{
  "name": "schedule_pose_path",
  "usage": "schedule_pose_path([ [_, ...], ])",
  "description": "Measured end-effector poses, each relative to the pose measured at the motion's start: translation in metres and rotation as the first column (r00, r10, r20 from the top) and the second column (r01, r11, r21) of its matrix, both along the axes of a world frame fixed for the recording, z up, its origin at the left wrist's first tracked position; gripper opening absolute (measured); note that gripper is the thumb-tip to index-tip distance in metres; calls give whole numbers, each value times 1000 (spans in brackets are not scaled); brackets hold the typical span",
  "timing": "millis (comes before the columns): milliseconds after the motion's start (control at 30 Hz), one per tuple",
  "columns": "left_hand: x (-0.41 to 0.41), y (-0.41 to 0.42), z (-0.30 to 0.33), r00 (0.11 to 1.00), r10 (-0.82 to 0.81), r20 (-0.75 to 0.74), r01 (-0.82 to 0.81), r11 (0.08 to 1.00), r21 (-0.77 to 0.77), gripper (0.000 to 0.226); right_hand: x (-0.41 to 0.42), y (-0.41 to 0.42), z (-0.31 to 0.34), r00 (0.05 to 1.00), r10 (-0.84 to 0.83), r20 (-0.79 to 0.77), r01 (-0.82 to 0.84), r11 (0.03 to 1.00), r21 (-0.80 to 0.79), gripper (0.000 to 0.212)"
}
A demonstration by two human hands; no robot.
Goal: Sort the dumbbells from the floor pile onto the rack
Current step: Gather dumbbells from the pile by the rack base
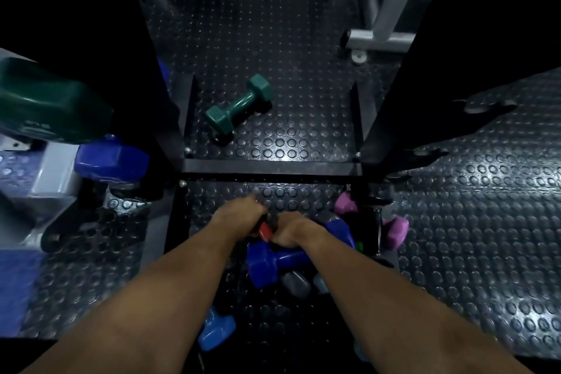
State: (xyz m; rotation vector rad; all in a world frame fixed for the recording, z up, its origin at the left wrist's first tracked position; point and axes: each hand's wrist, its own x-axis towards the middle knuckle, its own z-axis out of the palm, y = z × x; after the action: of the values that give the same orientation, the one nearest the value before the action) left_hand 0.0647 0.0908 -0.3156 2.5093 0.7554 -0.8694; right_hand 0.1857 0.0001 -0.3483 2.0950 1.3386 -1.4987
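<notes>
Both arms reach down to the floor pile at the near foot of the rack [273, 167]. The left hand [239, 212] has its fingers curled down over a red dumbbell [265, 231], of which only a small end shows between the two hands; the grip itself is hidden beneath the knuckles. The right hand [293, 232], touching the left, is likewise curled, lying on the same red piece and over the handle of a dark blue dumbbell [273, 261]; which of the two it holds cannot be told. The surface is black rubber flooring [455, 237] with raised round studs, in a dim room. At far left, a large green dumbbell [51, 106] and a blue dumbbell [112, 161] sit on the rack's side, close to the camera. Near the left forearm lies a light blue dumbbell [217, 329]. Beyond the crossbar, inside the frame, a teal dumbbell [239, 103] lies alone on the floor, well apart from the hands. Under the right forearm is a grey dumbbell [296, 282], partly covered. To the right, a purple dumbbell [394, 231] lies against the rack's upright. A grey machine frame [379, 36] stands at upper right.
</notes>
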Motion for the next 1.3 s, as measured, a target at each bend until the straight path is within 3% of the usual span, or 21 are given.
schedule_pose_path([
  [167, -17, 2, 2, 999, -27, -29, 27, 1000, 7, 36, 1, 2, 0, 997, 57, -49, -61, 996, -63, 33],
  [300, -21, 9, 13, 986, -166, -34, 169, 977, 126, 34, 4, 4, 6, 987, 47, -154, -59, 996, -74, 36],
  [367, -18, 14, 25, 978, -207, -6, 204, 959, 197, 35, 8, 4, 7, 977, -26, -211, 18, 999, -37, 31],
  [467, -15, 28, 48, 988, -117, 102, 88, 964, 249, 30, 12, 7, 12, 934, -198, -299, 244, 961, 127, 34],
  [533, -16, 38, 61, 985, -28, 170, -17, 966, 258, 28, 9, 8, 21, 867, -335, -368, 431, 875, 221, 28],
  [667, -25, 44, 79, 966, 69, 251, -123, 971, 206, 24, 3, 5, 44, 809, -403, -428, 543, 792, 279, 30],
  [833, -29, 33, 107, 922, 182, 341, -229, 968, 101, 26, 10, -12, 85, 770, -458, -444, 613, 723, 318, 21],
  [1033, -12, 18, 171, 823, 272, 498, -331, 943, 32, 67, 34, -35, 162, 776, -428, -464, 619, 659, 427, 35],
  [1100, -7, 11, 202, 803, 258, 538, -343, 937, 63, 75, 40, -41, 195, 784, -432, -446, 616, 629, 474, 30],
  [1300, -10, -11, 283, 682, 197, 704, -382, 917, 113, 69, 52, -49, 293, 858, -379, -347, 512, 575, 638, 16],
])
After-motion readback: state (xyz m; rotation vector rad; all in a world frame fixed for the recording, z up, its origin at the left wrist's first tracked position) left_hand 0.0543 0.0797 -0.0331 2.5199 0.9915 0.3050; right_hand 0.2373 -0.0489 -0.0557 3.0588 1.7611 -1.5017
